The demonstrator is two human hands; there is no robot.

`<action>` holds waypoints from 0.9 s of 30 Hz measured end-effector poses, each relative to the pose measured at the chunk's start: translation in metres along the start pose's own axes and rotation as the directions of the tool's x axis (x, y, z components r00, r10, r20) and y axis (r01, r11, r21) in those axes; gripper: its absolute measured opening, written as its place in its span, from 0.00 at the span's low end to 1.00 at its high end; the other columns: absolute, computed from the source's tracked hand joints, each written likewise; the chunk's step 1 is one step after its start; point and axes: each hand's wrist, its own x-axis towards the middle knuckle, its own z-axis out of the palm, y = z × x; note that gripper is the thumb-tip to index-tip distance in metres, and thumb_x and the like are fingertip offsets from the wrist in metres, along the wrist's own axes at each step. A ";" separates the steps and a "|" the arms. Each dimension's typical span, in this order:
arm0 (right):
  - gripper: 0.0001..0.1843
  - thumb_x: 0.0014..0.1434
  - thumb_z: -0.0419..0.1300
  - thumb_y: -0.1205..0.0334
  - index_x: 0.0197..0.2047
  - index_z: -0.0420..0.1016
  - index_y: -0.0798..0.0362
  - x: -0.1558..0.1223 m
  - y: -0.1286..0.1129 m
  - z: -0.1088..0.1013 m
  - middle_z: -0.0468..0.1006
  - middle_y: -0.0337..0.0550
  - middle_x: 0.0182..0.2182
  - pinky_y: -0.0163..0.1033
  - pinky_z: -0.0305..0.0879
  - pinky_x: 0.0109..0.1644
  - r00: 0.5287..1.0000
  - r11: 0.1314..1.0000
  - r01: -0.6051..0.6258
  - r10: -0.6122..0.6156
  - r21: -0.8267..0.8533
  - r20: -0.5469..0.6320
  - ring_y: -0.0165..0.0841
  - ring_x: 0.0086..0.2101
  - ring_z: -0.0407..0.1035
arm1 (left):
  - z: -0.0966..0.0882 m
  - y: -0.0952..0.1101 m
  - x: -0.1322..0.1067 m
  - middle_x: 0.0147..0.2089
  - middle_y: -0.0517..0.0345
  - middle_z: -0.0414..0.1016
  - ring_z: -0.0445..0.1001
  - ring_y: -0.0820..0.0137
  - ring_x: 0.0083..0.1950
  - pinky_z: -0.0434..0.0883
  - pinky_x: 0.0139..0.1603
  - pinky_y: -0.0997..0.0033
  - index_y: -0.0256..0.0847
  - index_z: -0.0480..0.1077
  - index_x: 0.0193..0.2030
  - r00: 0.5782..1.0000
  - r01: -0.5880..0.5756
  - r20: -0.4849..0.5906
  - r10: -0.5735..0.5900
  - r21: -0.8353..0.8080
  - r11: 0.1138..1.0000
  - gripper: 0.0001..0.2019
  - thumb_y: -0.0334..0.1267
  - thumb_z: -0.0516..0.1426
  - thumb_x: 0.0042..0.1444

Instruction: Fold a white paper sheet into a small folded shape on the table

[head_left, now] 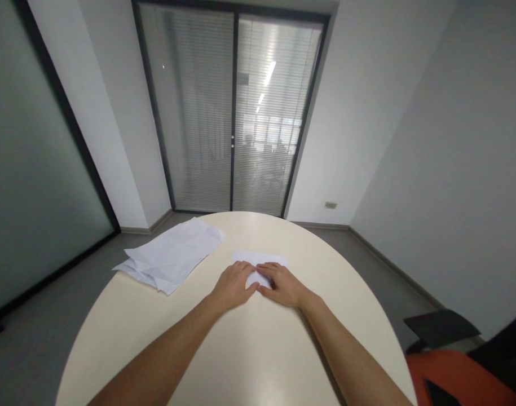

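A small white sheet of paper (260,257), apparently folded, lies on the round table in front of me, mostly covered by my hands. My left hand (235,285) rests on its left part, with the fingers over the paper and the thumb at its near side. My right hand (283,285) grips the right part the same way. Both thumb tips and both index fingertips nearly meet, and a bit of white paper shows between them. The palms and the undersides of the fingers are hidden.
A loose stack of creased white paper sheets (173,254) lies at the left, partly over the edge of the cream round table (241,361). An orange chair (456,378) with a black armrest (441,327) stands at the right. Glass doors with blinds (198,124) are beyond the table.
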 end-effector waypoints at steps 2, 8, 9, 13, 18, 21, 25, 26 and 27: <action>0.29 0.63 0.59 0.50 0.64 0.69 0.53 0.000 0.000 0.000 0.71 0.53 0.61 0.55 0.59 0.65 1.000 1.000 -0.007 0.008 -0.023 0.014 0.47 0.60 0.65 | 0.000 -0.003 0.000 0.53 0.51 0.75 0.71 0.58 0.55 0.68 0.58 0.58 0.42 0.71 0.53 1.000 0.029 -0.011 -0.029 -0.007 1.000 0.16 0.44 0.59 0.60; 0.27 0.64 0.58 0.50 0.62 0.71 0.55 -0.002 0.002 -0.004 0.70 0.56 0.62 0.54 0.58 0.65 0.998 0.999 -0.018 0.020 -0.050 0.051 0.48 0.61 0.64 | -0.001 -0.015 0.003 0.51 0.51 0.77 0.73 0.60 0.54 0.68 0.58 0.60 0.42 0.73 0.50 0.996 0.087 -0.017 -0.088 -0.029 0.996 0.13 0.41 0.58 0.61; 0.25 0.64 0.58 0.51 0.61 0.73 0.54 -0.002 0.001 -0.005 0.71 0.55 0.61 0.53 0.59 0.64 0.999 0.999 -0.016 0.018 -0.051 0.045 0.48 0.60 0.64 | -0.001 -0.016 0.003 0.51 0.51 0.77 0.74 0.61 0.54 0.68 0.58 0.60 0.42 0.73 0.50 0.996 0.082 -0.019 -0.083 -0.032 0.996 0.12 0.40 0.57 0.61; 0.22 0.64 0.58 0.54 0.58 0.75 0.54 -0.002 0.001 -0.005 0.76 0.53 0.55 0.50 0.62 0.61 0.999 0.997 -0.051 0.051 -0.065 -0.005 0.45 0.56 0.68 | 0.000 -0.020 0.001 0.55 0.50 0.76 0.72 0.60 0.57 0.66 0.62 0.59 0.41 0.73 0.52 1.000 0.007 -0.015 -0.008 -0.049 0.999 0.14 0.41 0.58 0.61; 0.15 0.63 0.59 0.57 0.50 0.80 0.53 -0.001 -0.001 -0.009 0.80 0.50 0.43 0.46 0.66 0.53 0.995 0.993 -0.092 0.090 -0.069 -0.043 0.42 0.45 0.71 | -0.005 -0.021 -0.003 0.61 0.50 0.72 0.69 0.60 0.62 0.63 0.66 0.57 0.43 0.73 0.55 0.995 -0.076 0.057 0.083 -0.113 0.991 0.18 0.44 0.60 0.59; 0.09 0.62 0.58 0.61 0.41 0.80 0.52 0.000 -0.003 -0.011 0.80 0.47 0.36 0.44 0.66 0.49 0.996 0.995 -0.080 0.079 -0.050 -0.037 0.40 0.41 0.71 | -0.012 -0.018 -0.004 0.61 0.52 0.72 0.69 0.61 0.62 0.61 0.67 0.57 0.45 0.74 0.53 0.982 -0.136 0.108 0.156 -0.175 0.975 0.17 0.43 0.61 0.57; 0.12 0.58 0.57 0.67 0.45 0.77 0.51 -0.001 -0.002 -0.006 0.79 0.47 0.42 0.47 0.65 0.54 0.998 1.000 -0.025 0.025 0.002 -0.050 0.41 0.46 0.71 | -0.019 -0.014 -0.004 0.60 0.55 0.73 0.70 0.62 0.61 0.62 0.66 0.59 0.47 0.77 0.50 0.965 -0.179 0.146 0.217 -0.236 0.955 0.15 0.40 0.62 0.55; 0.16 0.57 0.57 0.68 0.48 0.76 0.51 -0.002 0.000 -0.004 0.79 0.47 0.46 0.49 0.64 0.57 0.999 1.000 -0.014 0.015 0.014 -0.049 0.42 0.50 0.70 | -0.020 -0.014 -0.004 0.60 0.55 0.73 0.71 0.62 0.61 0.62 0.66 0.60 0.47 0.77 0.49 0.963 -0.185 0.148 0.226 -0.246 0.951 0.15 0.39 0.62 0.54; 0.20 0.56 0.56 0.69 0.52 0.74 0.51 -0.002 0.001 -0.001 0.78 0.48 0.50 0.51 0.63 0.60 0.999 1.000 -0.011 0.012 0.022 -0.041 0.43 0.53 0.68 | -0.020 -0.015 -0.004 0.60 0.55 0.73 0.71 0.62 0.60 0.63 0.66 0.60 0.47 0.77 0.49 0.961 -0.191 0.150 0.233 -0.252 0.949 0.15 0.39 0.62 0.54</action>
